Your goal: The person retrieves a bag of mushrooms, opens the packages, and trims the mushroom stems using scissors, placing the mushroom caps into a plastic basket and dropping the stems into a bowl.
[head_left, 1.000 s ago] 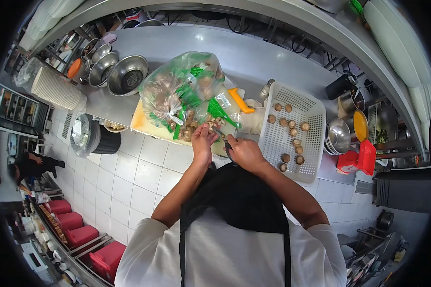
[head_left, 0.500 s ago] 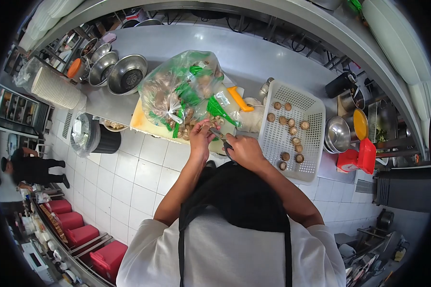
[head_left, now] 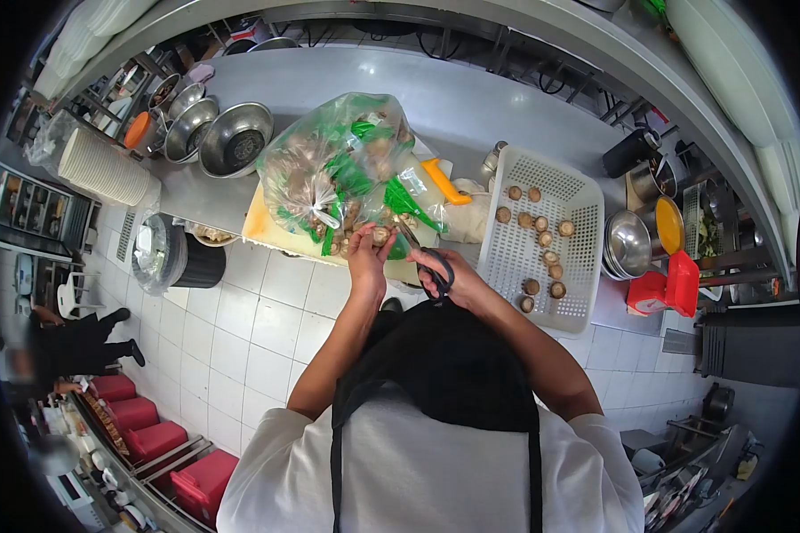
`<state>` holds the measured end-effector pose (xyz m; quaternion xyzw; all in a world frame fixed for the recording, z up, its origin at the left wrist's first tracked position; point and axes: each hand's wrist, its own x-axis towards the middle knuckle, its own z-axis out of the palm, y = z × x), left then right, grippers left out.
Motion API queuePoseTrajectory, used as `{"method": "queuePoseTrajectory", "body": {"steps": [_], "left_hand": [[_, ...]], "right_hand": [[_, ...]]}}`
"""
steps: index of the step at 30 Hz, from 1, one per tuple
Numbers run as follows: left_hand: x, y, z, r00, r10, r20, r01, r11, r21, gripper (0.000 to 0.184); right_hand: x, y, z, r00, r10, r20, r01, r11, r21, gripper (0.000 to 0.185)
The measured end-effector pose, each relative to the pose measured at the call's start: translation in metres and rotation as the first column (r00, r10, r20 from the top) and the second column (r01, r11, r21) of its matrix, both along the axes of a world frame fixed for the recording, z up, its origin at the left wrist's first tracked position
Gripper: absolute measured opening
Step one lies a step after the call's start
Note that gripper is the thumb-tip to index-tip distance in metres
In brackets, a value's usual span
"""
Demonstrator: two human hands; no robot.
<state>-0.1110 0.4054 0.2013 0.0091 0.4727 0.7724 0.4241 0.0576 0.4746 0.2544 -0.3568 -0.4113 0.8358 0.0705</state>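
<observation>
Between the fingers of my left hand (head_left: 365, 259) is a mushroom (head_left: 381, 235). My right hand (head_left: 449, 275) grips black-handled scissors (head_left: 426, 252), whose blades point up and left beside that mushroom. Just beyond my hands, a clear and green plastic bag (head_left: 316, 169) full of mushrooms rests on a cutting board (head_left: 260, 226), with loose mushrooms at its near side. An orange-yellow handle (head_left: 445, 182) lies right of the bag. Farther right, a white perforated basket (head_left: 581, 201) holds several brown mushrooms (head_left: 543, 239).
Metal bowls (head_left: 236, 139) stand at the left of the steel counter (head_left: 471, 84). Right of the basket are more metal bowls (head_left: 628, 249) and a red scale (head_left: 665, 288). A black bin (head_left: 204, 262) is on the floor at left. Another person (head_left: 71, 346) is at far left.
The scissors have turned more upright, with their handles now showing in my right hand. The mushroom in my left hand shows more clearly. The person at far left has moved lower in view.
</observation>
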Motion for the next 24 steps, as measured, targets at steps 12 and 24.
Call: {"method": "queuePoseTrajectory", "body": {"steps": [12,24], "left_hand": [[-0.016,0.0,0.026,0.885,0.005,-0.466,-0.078,0.987,-0.139,0.026],[0.066,0.07,0.101,0.288,-0.533,-0.796,0.459,0.806,-0.373,0.036]], "right_hand": [[0.005,0.005,0.006,0.992,0.119,0.033,-0.12,0.991,0.05,0.056],[0.006,0.0,-0.038,0.994,0.104,0.014,-0.105,0.967,0.232,0.042]]}}
